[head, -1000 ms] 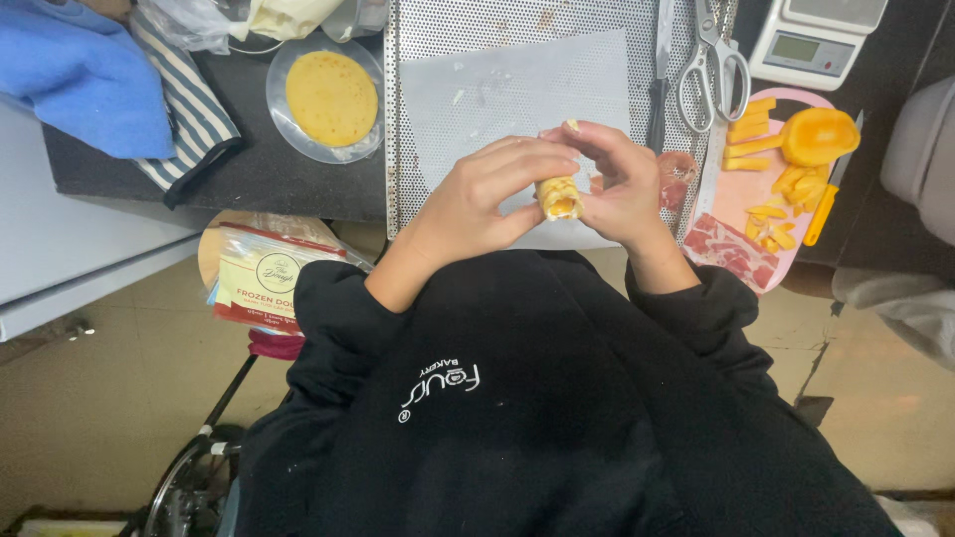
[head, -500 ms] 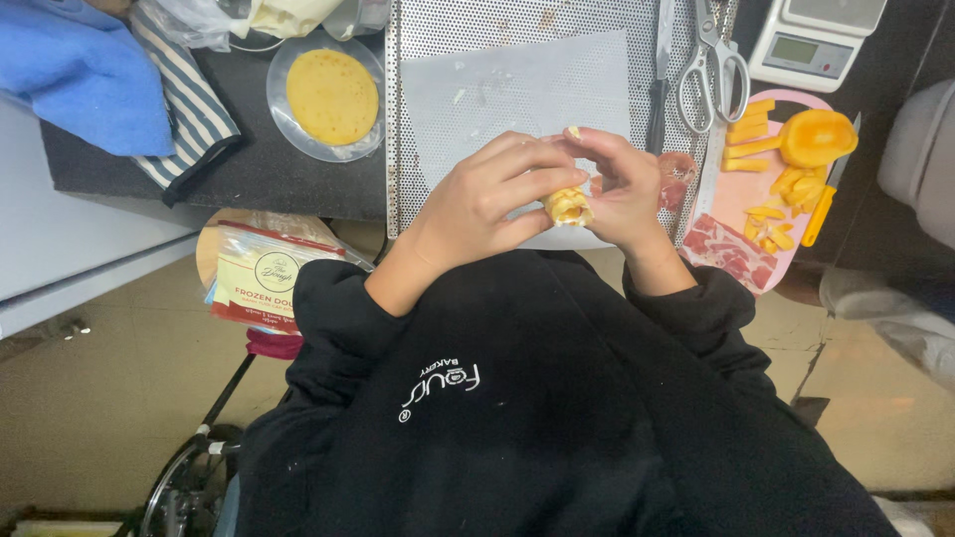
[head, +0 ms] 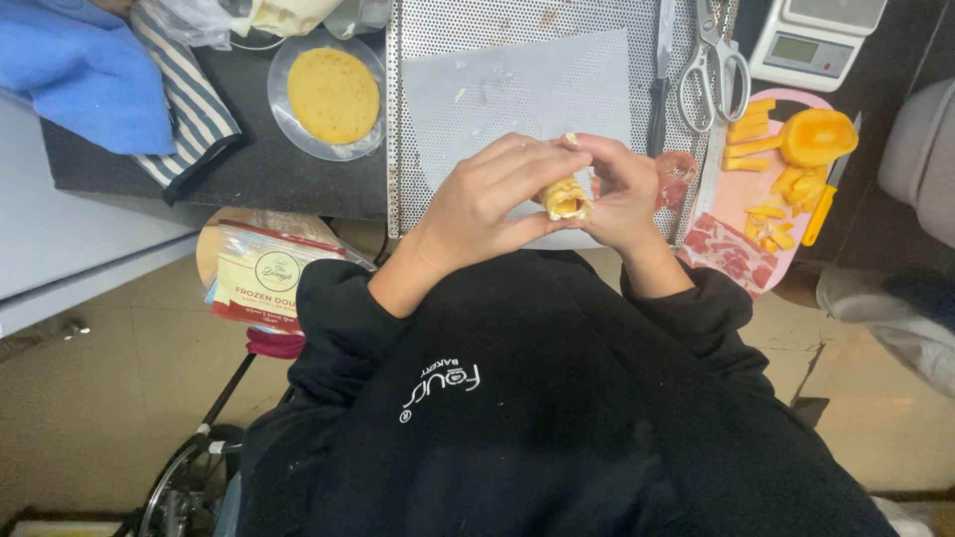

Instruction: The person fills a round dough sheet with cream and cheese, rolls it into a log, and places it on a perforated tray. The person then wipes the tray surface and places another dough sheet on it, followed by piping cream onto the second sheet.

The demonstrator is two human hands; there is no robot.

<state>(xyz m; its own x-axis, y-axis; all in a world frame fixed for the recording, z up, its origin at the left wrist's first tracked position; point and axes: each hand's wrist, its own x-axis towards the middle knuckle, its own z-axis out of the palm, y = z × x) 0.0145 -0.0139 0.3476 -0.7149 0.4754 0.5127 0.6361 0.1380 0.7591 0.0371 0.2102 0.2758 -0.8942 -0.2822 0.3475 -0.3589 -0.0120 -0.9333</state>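
Dark countertop (head: 298, 184) carries a perforated metal tray (head: 398, 119) along its near edge, a clear plate with a round yellow flatbread (head: 332, 94) left of the tray, a striped cloth (head: 189, 104) overhanging the near-left edge, and a pink cutting board (head: 741, 194) with a scale (head: 816, 40) toward the right end.

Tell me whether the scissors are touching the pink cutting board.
Apart. The head view shows the scissors lying on the perforated metal tray, with tray surface visible between their handles and the pink cutting board to the right.
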